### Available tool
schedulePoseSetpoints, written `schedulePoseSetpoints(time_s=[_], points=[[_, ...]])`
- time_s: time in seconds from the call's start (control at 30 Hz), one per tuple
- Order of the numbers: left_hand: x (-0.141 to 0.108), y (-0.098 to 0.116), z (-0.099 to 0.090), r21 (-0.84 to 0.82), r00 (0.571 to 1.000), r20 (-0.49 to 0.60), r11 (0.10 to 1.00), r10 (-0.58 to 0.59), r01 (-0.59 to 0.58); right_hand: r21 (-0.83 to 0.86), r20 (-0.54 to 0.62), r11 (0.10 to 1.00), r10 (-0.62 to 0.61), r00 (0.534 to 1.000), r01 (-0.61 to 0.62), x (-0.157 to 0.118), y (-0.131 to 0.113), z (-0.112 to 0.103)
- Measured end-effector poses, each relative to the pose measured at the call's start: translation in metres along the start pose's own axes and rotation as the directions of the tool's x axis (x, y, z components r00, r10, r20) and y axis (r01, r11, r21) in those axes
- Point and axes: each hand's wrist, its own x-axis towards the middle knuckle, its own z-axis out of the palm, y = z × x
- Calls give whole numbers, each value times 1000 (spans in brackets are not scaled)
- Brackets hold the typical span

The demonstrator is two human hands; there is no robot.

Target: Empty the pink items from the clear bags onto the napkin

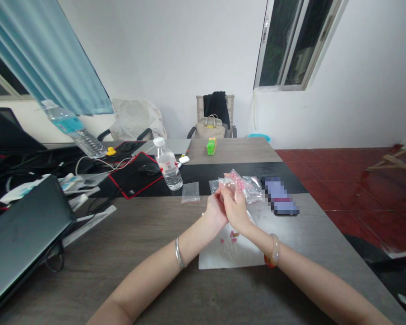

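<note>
My left hand (215, 211) and my right hand (236, 206) are pressed together above the middle of the table. Both are closed around a transparent plastic bag (232, 177) with pink beads showing inside; the fingers partly hide it. Below my wrists lies a white paper sheet (211, 257), where several loose pink beads (233, 239) rest beside a small brown piece too small to name. Just beyond my right hand is another transparent bag (254, 189). A small flat plastic bag (190, 192) lies left of my hands.
A phone (280, 196) lies to the right. On the left stand a water bottle (169, 164), a larger bottle (77, 131) and a laptop (27, 239) among cables. A red-edged black mouse pad (138, 176) and a green box (211, 146) sit farther back.
</note>
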Motion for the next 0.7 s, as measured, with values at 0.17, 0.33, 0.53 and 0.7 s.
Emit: schedulePoseSetpoints(time_s=[0.17, 0.33, 0.53, 0.7], points=[[-7, -1, 5, 5, 1000, -14, 1000, 0, 0, -49, -5, 996, -74, 997, 73, 2, -3, 0], [-10, -1, 9, 4, 999, -14, 999, 32, -32, 14, 29, 998, -63, 998, 63, 3, 0, 1], [-4, -2, 3, 22, 997, 46, 998, 56, -58, 198, 33, 979, -58, 998, 51, -1, -6, 1], [4, -2, -4, -3, 982, 137, 991, 131, -132, 244, 62, 969, -58, 996, 41, -2, -12, 1]])
